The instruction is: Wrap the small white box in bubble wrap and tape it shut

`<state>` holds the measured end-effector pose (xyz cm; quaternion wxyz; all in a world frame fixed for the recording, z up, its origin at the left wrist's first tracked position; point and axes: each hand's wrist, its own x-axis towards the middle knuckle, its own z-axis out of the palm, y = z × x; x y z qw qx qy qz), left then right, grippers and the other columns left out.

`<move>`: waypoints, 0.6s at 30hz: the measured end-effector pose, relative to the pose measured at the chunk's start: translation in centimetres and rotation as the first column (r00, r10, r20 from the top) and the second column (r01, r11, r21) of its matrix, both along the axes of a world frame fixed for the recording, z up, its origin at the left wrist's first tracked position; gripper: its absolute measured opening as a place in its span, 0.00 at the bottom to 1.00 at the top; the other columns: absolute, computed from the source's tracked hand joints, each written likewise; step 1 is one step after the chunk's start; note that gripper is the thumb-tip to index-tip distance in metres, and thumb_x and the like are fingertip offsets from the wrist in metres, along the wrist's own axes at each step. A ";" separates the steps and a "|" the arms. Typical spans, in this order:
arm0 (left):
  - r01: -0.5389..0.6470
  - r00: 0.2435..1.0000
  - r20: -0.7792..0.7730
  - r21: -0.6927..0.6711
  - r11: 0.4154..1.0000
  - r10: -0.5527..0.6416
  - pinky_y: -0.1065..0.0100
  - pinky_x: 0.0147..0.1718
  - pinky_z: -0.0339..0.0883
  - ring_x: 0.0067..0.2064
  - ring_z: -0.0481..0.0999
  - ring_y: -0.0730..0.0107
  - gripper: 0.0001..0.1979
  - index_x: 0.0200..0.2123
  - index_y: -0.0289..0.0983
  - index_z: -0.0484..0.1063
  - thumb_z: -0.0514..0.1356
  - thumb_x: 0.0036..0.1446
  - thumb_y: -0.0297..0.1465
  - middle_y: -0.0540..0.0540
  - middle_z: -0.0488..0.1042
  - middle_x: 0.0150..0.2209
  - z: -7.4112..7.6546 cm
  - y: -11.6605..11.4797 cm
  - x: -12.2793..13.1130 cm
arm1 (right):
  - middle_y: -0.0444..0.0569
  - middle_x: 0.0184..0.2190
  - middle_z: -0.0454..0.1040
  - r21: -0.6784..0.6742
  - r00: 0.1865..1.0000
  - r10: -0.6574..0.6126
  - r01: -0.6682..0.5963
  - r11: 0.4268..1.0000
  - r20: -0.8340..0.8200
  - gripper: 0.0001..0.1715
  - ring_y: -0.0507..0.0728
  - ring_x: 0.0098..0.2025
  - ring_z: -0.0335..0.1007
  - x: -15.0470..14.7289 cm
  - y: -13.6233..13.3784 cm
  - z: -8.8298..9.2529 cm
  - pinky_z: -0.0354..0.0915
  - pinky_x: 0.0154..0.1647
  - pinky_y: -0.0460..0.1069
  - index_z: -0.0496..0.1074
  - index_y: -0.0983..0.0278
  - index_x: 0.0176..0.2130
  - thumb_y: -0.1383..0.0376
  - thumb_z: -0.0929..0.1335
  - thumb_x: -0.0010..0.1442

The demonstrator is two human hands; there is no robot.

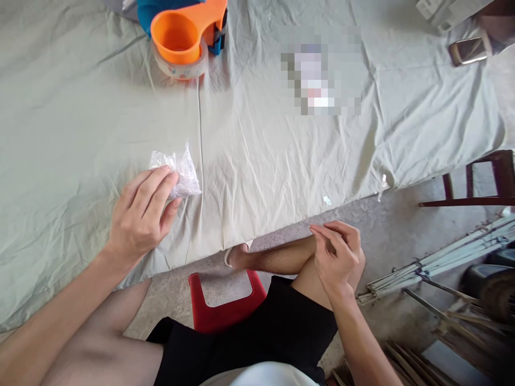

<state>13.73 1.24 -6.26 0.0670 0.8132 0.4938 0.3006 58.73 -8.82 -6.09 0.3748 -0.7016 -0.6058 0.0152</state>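
A small packet of clear bubble wrap lies on the cloth-covered table, left of the middle. My left hand holds it, with the fingertips on top and the thumb at its lower edge. What the wrap contains cannot be made out. Off the table's front edge, above my knee, my right hand is closed in a pinch. Thumb and index fingertips meet, and anything between them is too small to tell. Farther back stands an orange and blue tape dispenser with a roll of tape under its orange cup.
Tape scraps cling near the table's front edge. A blurred-out item lies at the back middle. At the far right are a phone and a white box. Below are a red stool, a dark wooden frame and metal rods.
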 end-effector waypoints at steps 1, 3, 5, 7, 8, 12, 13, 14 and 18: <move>0.003 1.000 0.007 -0.002 1.000 -0.003 0.12 0.65 0.72 0.74 0.75 0.30 0.35 0.83 0.61 0.56 0.55 0.77 0.47 0.48 0.75 0.75 0.0 0.0 0.0 | 0.51 0.42 0.86 -0.011 0.999 0.033 -0.033 0.999 0.004 0.07 0.64 0.44 0.85 0.3 0.3 0.6 0.83 0.49 0.64 0.88 0.52 0.37 0.56 0.79 0.69; 0.016 1.000 0.018 0.022 1.000 -0.017 0.16 0.66 0.75 0.73 0.77 0.31 0.34 0.83 0.58 0.57 0.55 0.78 0.46 0.46 0.75 0.75 0.1 0.1 0.2 | 0.50 0.47 0.89 -0.045 0.994 0.111 -0.112 0.993 -0.005 0.06 0.66 0.50 0.86 0.9 1.2 1.9 0.82 0.56 0.66 0.88 0.52 0.39 0.59 0.78 0.71; 0.033 0.999 0.004 0.116 0.993 -0.033 0.24 0.65 0.79 0.70 0.81 0.35 0.35 0.84 0.53 0.58 0.59 0.78 0.41 0.43 0.77 0.73 0.3 0.2 0.5 | 0.50 0.50 0.90 -0.070 0.984 0.176 -0.179 0.981 -0.036 0.07 0.67 0.54 0.88 1.8 2.3 3.4 0.81 0.59 0.67 0.87 0.52 0.39 0.59 0.77 0.72; 0.045 0.999 -0.038 0.233 0.971 -0.037 0.35 0.63 0.84 0.66 0.85 0.40 0.37 0.84 0.48 0.60 0.64 0.77 0.35 0.41 0.80 0.71 0.6 0.5 0.9 | 0.51 0.51 0.91 -0.096 0.974 0.211 -0.218 0.971 -0.082 0.07 0.68 0.54 0.89 2.9 3.6 4.7 0.82 0.59 0.67 0.86 0.53 0.38 0.58 0.78 0.72; 0.049 0.998 -0.061 0.285 0.957 -0.033 0.40 0.61 0.85 0.64 0.87 0.42 0.37 0.84 0.46 0.61 0.66 0.77 0.32 0.40 0.82 0.69 0.8 0.6 1.1 | 0.51 0.50 0.91 -0.098 0.970 0.215 -0.226 0.969 -0.112 0.06 0.68 0.53 0.90 3.4 4.1 5.2 0.83 0.57 0.67 0.86 0.53 0.38 0.57 0.78 0.71; 0.081 0.989 -0.144 0.393 0.916 -0.025 0.50 0.58 0.85 0.61 0.88 0.45 0.36 0.82 0.35 0.63 0.67 0.76 0.29 0.33 0.84 0.64 1.9 0.8 1.9 | 0.55 0.45 0.91 -0.008 0.934 0.141 -0.152 0.988 -0.328 0.11 0.68 0.48 0.91 3.0 5.6 6.9 0.82 0.53 0.65 0.88 0.50 0.42 0.54 0.84 0.60; 0.083 0.986 -0.165 0.408 0.909 -0.017 0.51 0.59 0.85 0.61 0.88 0.45 0.34 0.80 0.32 0.65 0.67 0.76 0.29 0.32 0.85 0.63 2.2 0.8 2.1 | 0.55 0.45 0.91 -0.014 0.909 0.097 -0.112 0.994 -0.406 0.14 0.68 0.49 0.91 2.0 5.8 7.3 0.81 0.56 0.66 0.89 0.50 0.44 0.53 0.85 0.59; 0.091 0.981 -0.194 0.419 0.903 -0.009 0.53 0.60 0.84 0.61 0.88 0.45 0.32 0.78 0.28 0.67 0.67 0.76 0.28 0.30 0.85 0.62 2.5 0.8 2.3 | 0.54 0.46 0.91 -0.046 0.873 0.044 -0.076 0.996 -0.486 0.15 0.68 0.51 0.90 0.8 6.0 7.8 0.79 0.61 0.67 0.89 0.51 0.46 0.53 0.84 0.60; 0.083 0.967 -0.254 0.451 0.889 0.038 0.55 0.57 0.83 0.56 0.89 0.47 0.18 0.63 0.20 0.77 0.65 0.78 0.27 0.27 0.87 0.57 3.4 1.0 3.0 | 0.47 0.42 0.90 -0.161 0.780 -0.008 -0.118 0.980 -0.626 0.06 0.68 0.53 0.89 -5.9 7.9 10.2 0.72 0.71 0.71 0.88 0.51 0.39 0.55 0.82 0.62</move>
